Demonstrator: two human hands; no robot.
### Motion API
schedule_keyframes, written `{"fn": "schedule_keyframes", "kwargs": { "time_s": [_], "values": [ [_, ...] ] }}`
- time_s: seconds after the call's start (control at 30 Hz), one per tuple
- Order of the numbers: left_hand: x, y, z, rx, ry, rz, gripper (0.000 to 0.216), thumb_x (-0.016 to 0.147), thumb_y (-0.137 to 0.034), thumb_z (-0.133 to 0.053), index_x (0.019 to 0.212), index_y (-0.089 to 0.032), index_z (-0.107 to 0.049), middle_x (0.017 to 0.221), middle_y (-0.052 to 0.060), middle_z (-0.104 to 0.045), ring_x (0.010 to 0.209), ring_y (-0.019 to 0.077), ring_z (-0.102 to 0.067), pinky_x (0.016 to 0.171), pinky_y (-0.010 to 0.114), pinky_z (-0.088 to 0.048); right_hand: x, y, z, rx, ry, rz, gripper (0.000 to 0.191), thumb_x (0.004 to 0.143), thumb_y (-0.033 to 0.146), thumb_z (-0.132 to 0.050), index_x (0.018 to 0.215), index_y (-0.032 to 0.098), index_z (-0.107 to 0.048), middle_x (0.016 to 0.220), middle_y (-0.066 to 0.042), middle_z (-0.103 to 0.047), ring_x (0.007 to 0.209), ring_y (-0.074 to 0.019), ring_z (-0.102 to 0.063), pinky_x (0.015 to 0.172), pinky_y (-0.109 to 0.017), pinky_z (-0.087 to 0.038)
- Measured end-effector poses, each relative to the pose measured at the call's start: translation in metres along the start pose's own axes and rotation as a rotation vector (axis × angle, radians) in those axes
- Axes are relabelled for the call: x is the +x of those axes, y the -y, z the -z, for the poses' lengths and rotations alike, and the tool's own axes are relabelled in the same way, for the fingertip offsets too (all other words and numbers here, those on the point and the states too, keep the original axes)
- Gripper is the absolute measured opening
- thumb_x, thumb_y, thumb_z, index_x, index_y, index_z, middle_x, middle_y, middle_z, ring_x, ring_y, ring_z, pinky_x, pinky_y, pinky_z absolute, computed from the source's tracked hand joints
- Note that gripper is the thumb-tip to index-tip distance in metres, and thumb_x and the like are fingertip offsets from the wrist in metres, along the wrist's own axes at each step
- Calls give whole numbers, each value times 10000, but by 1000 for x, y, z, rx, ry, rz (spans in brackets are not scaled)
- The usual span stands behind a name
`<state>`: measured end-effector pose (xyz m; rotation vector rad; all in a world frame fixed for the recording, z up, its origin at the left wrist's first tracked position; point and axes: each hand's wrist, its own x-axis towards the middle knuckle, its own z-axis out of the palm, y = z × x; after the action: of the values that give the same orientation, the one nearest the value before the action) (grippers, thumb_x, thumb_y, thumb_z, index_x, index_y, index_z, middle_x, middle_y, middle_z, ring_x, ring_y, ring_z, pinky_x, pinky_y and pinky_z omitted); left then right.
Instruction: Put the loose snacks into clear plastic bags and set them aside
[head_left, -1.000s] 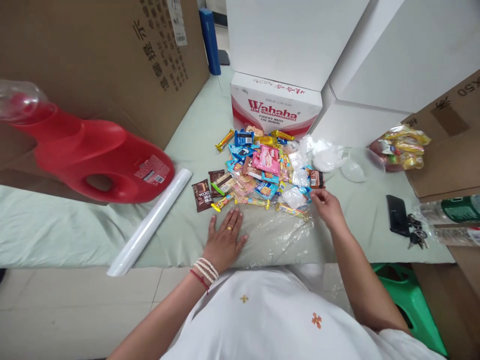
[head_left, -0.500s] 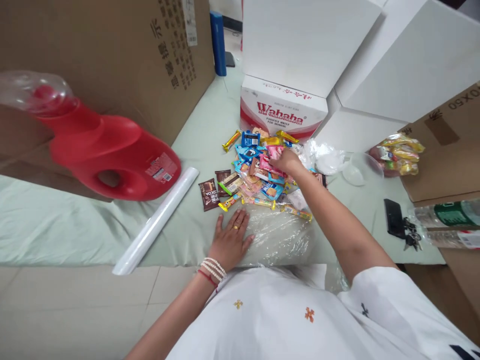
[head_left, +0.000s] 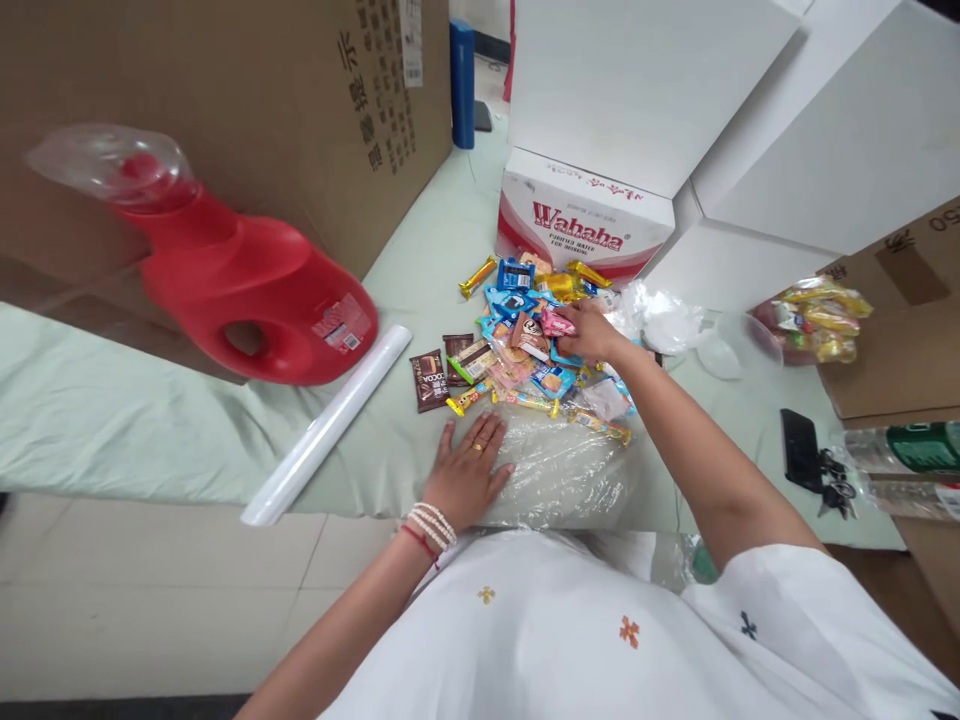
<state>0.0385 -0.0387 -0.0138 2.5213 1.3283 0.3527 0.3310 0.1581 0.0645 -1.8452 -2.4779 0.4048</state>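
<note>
Reach into the snack pile (head_left: 517, 355)

Left hand (head_left: 471, 472), low centre of the frame, stays flat with fingers spread, pressing the left edge of the clear wrap (head_left: 570, 475). Above it, the right hand (head_left: 594, 335) has left the brown bar at the pile's right edge and moved to the pile's middle. There its fingers pinch a pink packet (head_left: 556, 322), which is barely raised off the snacks. Beyond the pile stands the Wahaha box (head_left: 585, 225).
</note>
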Motion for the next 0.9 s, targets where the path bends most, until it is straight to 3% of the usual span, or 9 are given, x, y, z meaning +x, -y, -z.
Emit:
{"fn": "schedule_keyframes", "kwargs": {
  "time_s": [0.1, 0.2, 0.33, 0.43, 0.57, 0.67, 0.8, 0.9],
  "values": [
    [0, 0, 0, 17, -3, 2, 610, 1046, -460, -404, 1580, -167, -415, 1634, 167, -420, 1524, 308, -392, 1292, 620, -45, -10, -4, 8, 4, -149, -2, 629, 813, 289, -679, 1410, 106, -599, 1353, -194, -523, 1260, -403, -451, 1113, -558, -374],
    [0, -1, 1, 30, 7, 3, 610, 1046, -456, -398, 1584, -168, -409, 1637, 167, -414, 1526, 310, -389, 1291, 622, -54, -35, 2, 32, 88, -267, 4, 637, 807, 288, -676, 1415, 122, -578, 1286, -178, -577, 1195, -373, -506, 1083, -541, -410],
    [1, -2, 0, 15, -8, 3, 616, 1034, -452, -425, 1592, -193, -402, 1629, 168, -429, 1523, 317, -396, 1291, 621, -71, -106, 13, 73, 242, -302, -10, 735, 818, 355, -694, 1495, 204, -452, 1206, -95, -654, 1024, -296, -618, 929, -425, -503],
    [1, -1, -1, -5, -29, 5, 625, 1024, -440, -448, 1598, -200, -393, 1621, 164, -446, 1517, 325, -406, 1290, 628, -79, -169, 3, 86, 187, -213, -128, 625, 812, 385, -706, 1391, 233, -530, 1014, -64, -703, 815, -249, -638, 755, -351, -503],
    [1, 1, -3, -20, -38, -1, 621, 1021, -433, -455, 1592, -193, -402, 1625, 165, -437, 1514, 326, -411, 1291, 627, -55, -229, -37, 56, 72, -44, -278, 468, 818, 351, -654, 1266, 224, -597, 925, -64, -717, 748, -244, -649, 678, -320, -474],
    [1, 1, -4, -18, -35, -1, 629, 1028, -436, -438, 1599, -178, -384, 1629, 171, -426, 1520, 321, -401, 1291, 622, -36, -252, -59, 12, 71, 31, -272, 457, 859, 358, -616, 1291, 212, -614, 1095, -120, -707, 929, -284, -669, 769, -349, -507],
    [1, 1, -4, -8, -26, 3, 638, 1030, -439, -428, 1609, -180, -362, 1639, 170, -411, 1523, 322, -396, 1287, 631, -45, -265, -67, -27, 71, -62, -284, 535, 907, 447, -595, 1377, 193, -623, 1143, -178, -648, 1064, -337, -617, 919, -446, -513],
    [0, 1, -3, 2, -14, 4, 629, 1035, -449, -418, 1602, -181, -375, 1645, 165, -402, 1529, 314, -385, 1287, 626, -56, -269, -66, -18, 187, -176, -395, 600, 886, 494, -627, 1404, 191, -607, 1099, -155, -675, 1002, -329, -642, 908, -464, -525]
  ]
}}
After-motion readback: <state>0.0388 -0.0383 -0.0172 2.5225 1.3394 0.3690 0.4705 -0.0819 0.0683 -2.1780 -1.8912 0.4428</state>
